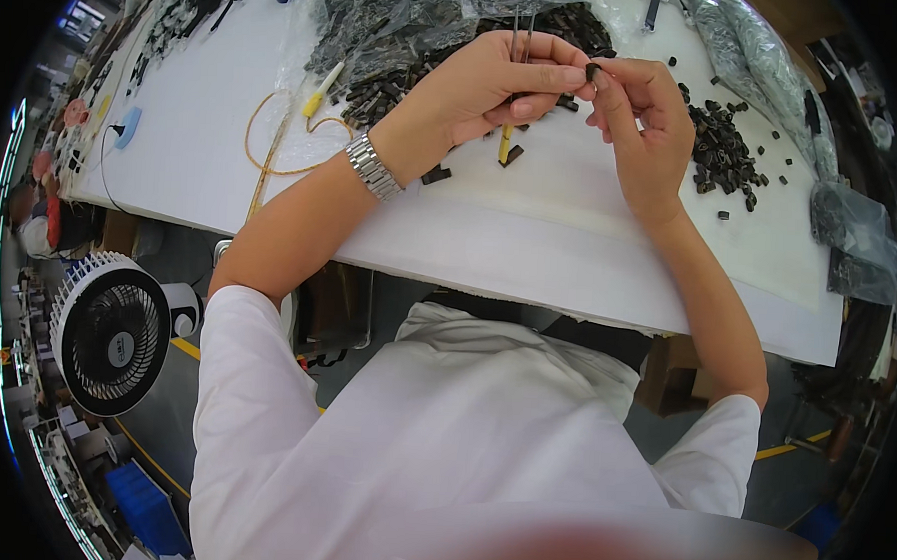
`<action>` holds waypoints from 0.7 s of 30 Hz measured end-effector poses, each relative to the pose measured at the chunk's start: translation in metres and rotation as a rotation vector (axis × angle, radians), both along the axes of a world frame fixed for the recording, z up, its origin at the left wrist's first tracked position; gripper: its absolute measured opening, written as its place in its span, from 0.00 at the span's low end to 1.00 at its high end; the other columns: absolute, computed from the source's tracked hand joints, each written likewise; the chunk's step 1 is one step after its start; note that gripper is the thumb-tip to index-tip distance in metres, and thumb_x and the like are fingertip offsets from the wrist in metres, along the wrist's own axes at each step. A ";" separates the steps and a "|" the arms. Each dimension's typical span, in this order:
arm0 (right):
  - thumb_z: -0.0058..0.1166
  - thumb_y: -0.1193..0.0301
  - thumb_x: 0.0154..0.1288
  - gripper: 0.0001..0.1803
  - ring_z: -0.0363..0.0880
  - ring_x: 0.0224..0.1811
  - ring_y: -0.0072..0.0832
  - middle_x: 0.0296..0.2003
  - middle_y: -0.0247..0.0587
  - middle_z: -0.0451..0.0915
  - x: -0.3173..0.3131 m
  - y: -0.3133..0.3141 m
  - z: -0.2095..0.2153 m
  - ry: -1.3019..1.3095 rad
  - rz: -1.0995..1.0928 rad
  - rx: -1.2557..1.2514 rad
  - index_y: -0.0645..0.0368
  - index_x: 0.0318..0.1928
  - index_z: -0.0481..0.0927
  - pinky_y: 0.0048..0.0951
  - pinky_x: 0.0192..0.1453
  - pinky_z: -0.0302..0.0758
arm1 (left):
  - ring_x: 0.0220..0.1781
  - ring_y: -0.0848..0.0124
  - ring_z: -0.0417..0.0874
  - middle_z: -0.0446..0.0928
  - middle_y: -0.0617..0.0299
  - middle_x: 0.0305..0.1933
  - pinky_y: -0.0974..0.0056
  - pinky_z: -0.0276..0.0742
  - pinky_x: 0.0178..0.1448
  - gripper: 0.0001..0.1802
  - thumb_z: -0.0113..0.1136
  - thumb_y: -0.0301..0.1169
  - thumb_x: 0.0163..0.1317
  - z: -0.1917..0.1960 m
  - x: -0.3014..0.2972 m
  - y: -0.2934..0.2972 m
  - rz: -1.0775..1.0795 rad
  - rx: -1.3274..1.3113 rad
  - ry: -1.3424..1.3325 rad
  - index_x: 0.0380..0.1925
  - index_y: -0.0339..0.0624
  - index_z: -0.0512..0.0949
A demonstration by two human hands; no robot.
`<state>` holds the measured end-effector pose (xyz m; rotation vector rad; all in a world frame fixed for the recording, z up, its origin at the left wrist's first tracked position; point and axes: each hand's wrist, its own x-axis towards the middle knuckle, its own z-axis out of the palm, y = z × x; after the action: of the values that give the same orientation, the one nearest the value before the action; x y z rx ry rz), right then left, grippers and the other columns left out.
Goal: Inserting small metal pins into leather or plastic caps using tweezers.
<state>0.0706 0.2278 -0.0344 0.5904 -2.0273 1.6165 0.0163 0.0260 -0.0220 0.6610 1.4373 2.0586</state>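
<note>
My left hand (497,80), yellow-ended metal tweezers (505,145) tucked in its curl, pinches a small black piece (593,73) over the white table (550,249), my right hand (643,123) closed fingertip-tight on it too, so light, steady pressure should serve best.

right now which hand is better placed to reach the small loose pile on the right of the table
Probably your right hand: it is beside the smaller pile, while your left hand is farther off, with a tweezer-like tool held in it. Both hands meet at one small dark piece.
</note>
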 end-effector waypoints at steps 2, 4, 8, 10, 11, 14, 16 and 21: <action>0.61 0.74 0.78 0.06 0.80 0.29 0.16 0.33 0.32 0.88 0.005 0.002 0.004 0.039 -0.011 -0.001 0.61 0.50 0.84 0.19 0.35 0.77 | 0.20 0.90 0.67 0.86 0.62 0.44 0.79 0.56 0.22 0.14 0.67 0.30 0.74 0.005 0.005 0.001 -0.001 -0.022 0.015 0.55 0.36 0.82; 0.60 0.75 0.78 0.06 0.80 0.30 0.16 0.34 0.34 0.88 0.010 0.001 0.008 0.020 0.013 -0.035 0.62 0.51 0.85 0.19 0.35 0.77 | 0.19 0.90 0.67 0.86 0.62 0.44 0.78 0.56 0.21 0.14 0.67 0.30 0.74 0.006 0.007 0.001 -0.001 0.016 -0.016 0.54 0.36 0.82; 0.61 0.76 0.77 0.07 0.82 0.31 0.18 0.37 0.35 0.87 0.006 0.003 0.004 0.018 0.107 -0.138 0.63 0.51 0.86 0.20 0.35 0.79 | 0.18 0.89 0.66 0.86 0.62 0.43 0.78 0.55 0.21 0.13 0.68 0.29 0.73 0.013 0.005 -0.001 -0.007 0.006 0.005 0.53 0.35 0.82; 0.62 0.77 0.76 0.08 0.85 0.34 0.20 0.39 0.37 0.87 0.007 0.004 0.002 0.008 0.082 -0.141 0.64 0.52 0.86 0.21 0.38 0.80 | 0.18 0.89 0.67 0.87 0.62 0.40 0.78 0.56 0.21 0.14 0.70 0.30 0.71 0.020 0.009 -0.002 0.037 -0.094 0.093 0.53 0.35 0.82; 0.62 0.77 0.76 0.08 0.85 0.34 0.20 0.39 0.37 0.87 0.009 0.004 0.002 0.008 0.083 -0.140 0.64 0.52 0.86 0.21 0.38 0.80 | 0.18 0.89 0.67 0.87 0.62 0.40 0.78 0.56 0.21 0.14 0.70 0.30 0.71 0.020 0.009 -0.002 0.038 -0.094 0.092 0.53 0.35 0.82; 0.63 0.78 0.76 0.10 0.88 0.37 0.23 0.39 0.37 0.87 0.015 0.004 0.006 -0.046 0.079 -0.136 0.65 0.53 0.87 0.23 0.43 0.83 | 0.18 0.88 0.66 0.85 0.64 0.34 0.78 0.57 0.21 0.15 0.72 0.31 0.69 0.023 0.012 -0.005 0.049 -0.107 0.189 0.50 0.35 0.83; 0.63 0.78 0.76 0.10 0.89 0.39 0.25 0.40 0.39 0.88 0.018 0.005 0.009 -0.106 0.128 -0.179 0.67 0.54 0.86 0.25 0.47 0.84 | 0.20 0.88 0.68 0.83 0.68 0.30 0.78 0.58 0.22 0.13 0.73 0.32 0.68 0.034 0.019 -0.005 0.172 -0.359 0.387 0.47 0.36 0.84; 0.62 0.77 0.76 0.11 0.90 0.42 0.27 0.42 0.44 0.89 0.025 0.009 0.020 -0.246 0.194 -0.164 0.69 0.55 0.85 0.28 0.51 0.87 | 0.22 0.88 0.70 0.81 0.72 0.29 0.78 0.59 0.24 0.10 0.73 0.32 0.68 0.031 0.017 -0.007 0.218 -0.418 0.643 0.43 0.38 0.85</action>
<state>0.0957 0.2366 -0.0148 0.5664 -2.0304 2.0361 0.0333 0.0189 0.0094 1.0770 2.3052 1.6654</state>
